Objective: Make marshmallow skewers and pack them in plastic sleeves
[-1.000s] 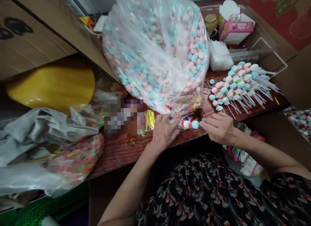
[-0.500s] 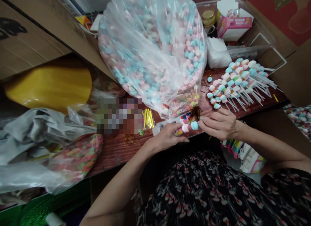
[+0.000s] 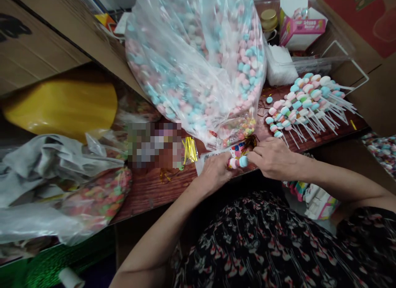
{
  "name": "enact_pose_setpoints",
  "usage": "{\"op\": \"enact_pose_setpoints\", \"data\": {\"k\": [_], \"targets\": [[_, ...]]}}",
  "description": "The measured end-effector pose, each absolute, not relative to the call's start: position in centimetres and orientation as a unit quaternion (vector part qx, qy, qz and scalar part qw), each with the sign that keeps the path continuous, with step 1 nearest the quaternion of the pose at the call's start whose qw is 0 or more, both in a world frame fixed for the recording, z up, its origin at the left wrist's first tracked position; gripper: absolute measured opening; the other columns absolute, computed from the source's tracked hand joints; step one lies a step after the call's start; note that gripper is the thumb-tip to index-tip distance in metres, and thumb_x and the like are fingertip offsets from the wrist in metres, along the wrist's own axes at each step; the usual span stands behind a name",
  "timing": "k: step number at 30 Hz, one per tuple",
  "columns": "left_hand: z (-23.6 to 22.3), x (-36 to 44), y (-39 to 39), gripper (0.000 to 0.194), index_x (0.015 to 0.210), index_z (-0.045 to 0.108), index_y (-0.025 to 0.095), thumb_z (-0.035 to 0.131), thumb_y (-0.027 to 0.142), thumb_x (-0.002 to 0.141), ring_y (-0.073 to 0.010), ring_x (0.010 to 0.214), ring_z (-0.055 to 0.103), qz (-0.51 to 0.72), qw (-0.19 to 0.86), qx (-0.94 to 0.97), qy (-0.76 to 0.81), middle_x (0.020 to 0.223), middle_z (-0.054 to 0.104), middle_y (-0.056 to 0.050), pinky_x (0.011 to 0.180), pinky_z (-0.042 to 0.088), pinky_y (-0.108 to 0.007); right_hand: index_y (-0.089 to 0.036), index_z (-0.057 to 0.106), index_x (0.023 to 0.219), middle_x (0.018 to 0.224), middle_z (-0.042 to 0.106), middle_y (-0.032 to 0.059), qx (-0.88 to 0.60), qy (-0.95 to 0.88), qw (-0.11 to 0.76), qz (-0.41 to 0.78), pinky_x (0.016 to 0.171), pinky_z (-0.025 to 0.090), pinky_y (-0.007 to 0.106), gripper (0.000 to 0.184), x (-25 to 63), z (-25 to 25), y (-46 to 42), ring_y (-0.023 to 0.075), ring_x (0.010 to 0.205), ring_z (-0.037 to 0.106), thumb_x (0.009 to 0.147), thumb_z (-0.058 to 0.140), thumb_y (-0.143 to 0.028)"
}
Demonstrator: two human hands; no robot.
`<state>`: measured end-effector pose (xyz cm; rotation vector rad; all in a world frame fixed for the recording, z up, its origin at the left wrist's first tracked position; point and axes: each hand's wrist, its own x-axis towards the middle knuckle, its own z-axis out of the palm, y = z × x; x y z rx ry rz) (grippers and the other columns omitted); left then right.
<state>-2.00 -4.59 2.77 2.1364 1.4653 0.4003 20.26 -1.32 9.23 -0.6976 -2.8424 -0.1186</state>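
My left hand [image 3: 215, 170] is closed around a short skewer of marshmallows [image 3: 236, 162], with pink, white and pale blue pieces showing past the fingers. At the blue end, my right hand [image 3: 274, 159] is pinched shut; what its fingertips grip is hidden. Just behind the hands lie a printed plastic packet [image 3: 212, 156] and a tangle of dark gold ties [image 3: 250, 142]. To the right, a pile of marshmallow skewers [image 3: 305, 102] lies with white sticks pointing toward the table's front edge.
A huge clear bag of marshmallows [image 3: 192, 65] fills the back of the table [image 3: 148, 193]. Gold twist ties [image 3: 189, 149] lie left of the hands. A bag of colourful gummies [image 3: 99, 197] sits at the left, and a plastic tray [image 3: 335, 59] holds a pink box [image 3: 305, 32].
My left hand has turned so its back shows more, and less of the skewer is visible. My right hand has shifted slightly left, its fingers curled tighter. The view has moved a little.
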Motion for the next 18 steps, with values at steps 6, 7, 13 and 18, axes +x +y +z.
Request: {"op": "enact_pose_setpoints", "data": {"k": [6,7,13,18], "targets": [[2.6,-2.5,-5.1,0.025,0.087,0.061,0.02,0.076,0.033,0.073,-0.0151,0.064,0.054,0.18,0.344,0.753,0.532,0.072,0.063,0.002,0.057,0.036,-0.025,-0.016,0.06,0.075,0.062,0.058,0.0032,-0.226,-0.951,0.165,-0.129,0.061,0.021,0.033,0.022,19.7,8.9,-1.0,0.0147,0.059,0.041,0.091,0.047,-0.013],[2.6,-2.7,-5.0,0.025,0.088,0.061,0.019,0.076,0.03,0.072,-0.0152,0.065,0.054,0.185,0.353,0.745,0.535,0.072,0.062,0.003,0.058,0.037,-0.025,-0.016,0.06,0.075,0.062,0.059,0.0031,-0.228,-0.951,0.162,-0.134,0.061,0.021,0.033,0.021,19.8,8.8,-0.8,0.0147,0.059,0.042,0.091,0.047,-0.013],[3.6,-3.1,-4.3,0.023,0.083,0.062,0.017,0.077,0.027,0.067,-0.013,0.067,0.053,0.175,0.54,0.686,0.455,0.071,0.057,0.005,0.062,0.042,-0.023,-0.016,0.059,0.091,0.069,0.065,0.0028,-0.167,-0.984,0.042,-0.043,0.06,0.018,0.032,0.012,20.2,8.6,0.2,0.0133,0.058,0.045,0.091,0.047,-0.014],[4.8,-3.0,-3.9,0.038,0.084,0.056,0.017,0.083,0.03,0.06,-0.0082,0.055,0.046,0.064,0.706,0.604,0.364,0.068,0.051,0.007,0.049,0.042,-0.02,-0.018,0.058,0.101,0.066,0.066,0.001,-0.145,-0.984,-0.079,0.068,0.058,0.015,0.03,0.014,19.7,9.6,2.1,0.0112,0.051,0.043,0.093,0.049,-0.024]]}}
